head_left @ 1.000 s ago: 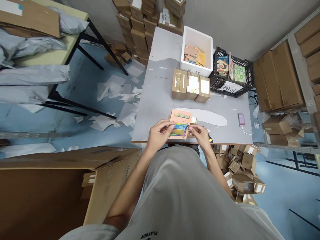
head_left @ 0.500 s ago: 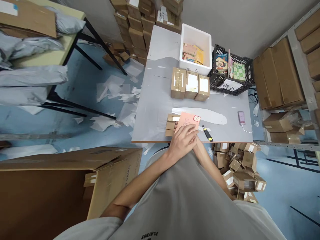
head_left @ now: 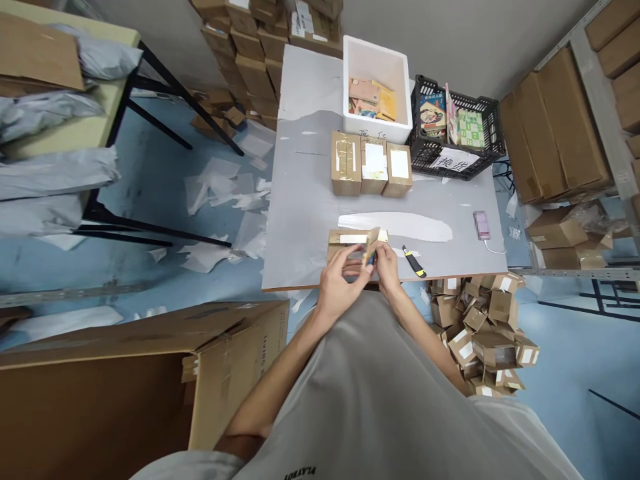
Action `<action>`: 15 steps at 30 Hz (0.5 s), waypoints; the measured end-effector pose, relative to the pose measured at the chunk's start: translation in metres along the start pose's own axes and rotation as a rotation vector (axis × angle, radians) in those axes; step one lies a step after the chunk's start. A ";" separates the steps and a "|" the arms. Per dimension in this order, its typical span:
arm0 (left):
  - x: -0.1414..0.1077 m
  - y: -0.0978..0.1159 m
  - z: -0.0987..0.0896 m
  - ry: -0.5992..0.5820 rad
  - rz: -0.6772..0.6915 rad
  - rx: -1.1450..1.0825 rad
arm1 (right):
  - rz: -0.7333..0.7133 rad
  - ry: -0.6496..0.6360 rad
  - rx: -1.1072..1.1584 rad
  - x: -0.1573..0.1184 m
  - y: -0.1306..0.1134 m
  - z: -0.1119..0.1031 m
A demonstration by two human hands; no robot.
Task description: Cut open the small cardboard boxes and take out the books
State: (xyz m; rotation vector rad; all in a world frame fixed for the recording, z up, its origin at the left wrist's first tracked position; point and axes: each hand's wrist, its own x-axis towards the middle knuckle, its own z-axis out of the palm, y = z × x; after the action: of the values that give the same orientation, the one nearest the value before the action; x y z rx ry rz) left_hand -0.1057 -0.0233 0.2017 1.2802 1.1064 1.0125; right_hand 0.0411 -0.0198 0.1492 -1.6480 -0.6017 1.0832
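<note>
A small booklet (head_left: 371, 245) is tipped nearly edge-on above the table's front edge, so most of its face is hidden. My right hand (head_left: 387, 264) grips its right side, with the fingers closed on it. From the left, my left hand (head_left: 340, 283) curls around the booklet's lower edge, thumb against it and fingers bent. Under and behind both hands lies a brown cardboard box (head_left: 336, 237) with a white label, partly covered. A black and yellow utility knife (head_left: 415, 262) rests on the table right of my right hand.
Three taped boxes (head_left: 373, 175) stand before a white foam bin (head_left: 352, 119) of booklets. Beside it is a black crate (head_left: 423, 152) holding books. A phone (head_left: 482, 225) with a cable lies at right. Cardboard boxes (head_left: 493, 350) are heaped below; a large open carton (head_left: 235, 373) stands at left.
The booklet has turned from lying flat, pink face up, to nearly edge-on. My hands, overlapping before, have separated to either side of it. The view has shifted slightly.
</note>
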 end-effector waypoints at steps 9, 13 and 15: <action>0.049 -0.056 -0.012 0.067 -0.466 -0.557 | -0.248 -0.135 -0.209 -0.035 -0.041 -0.020; 0.060 -0.071 0.019 -0.064 -0.645 -0.596 | -0.492 -0.312 -0.443 -0.054 -0.041 -0.004; 0.062 -0.073 0.037 -0.076 -0.659 -0.548 | -0.562 -0.379 -0.558 -0.056 -0.038 -0.001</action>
State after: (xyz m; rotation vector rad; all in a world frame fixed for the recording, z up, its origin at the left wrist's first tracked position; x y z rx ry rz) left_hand -0.0595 0.0266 0.1246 0.4546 0.9960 0.6804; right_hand 0.0206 -0.0521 0.2049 -1.5716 -1.6243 0.8425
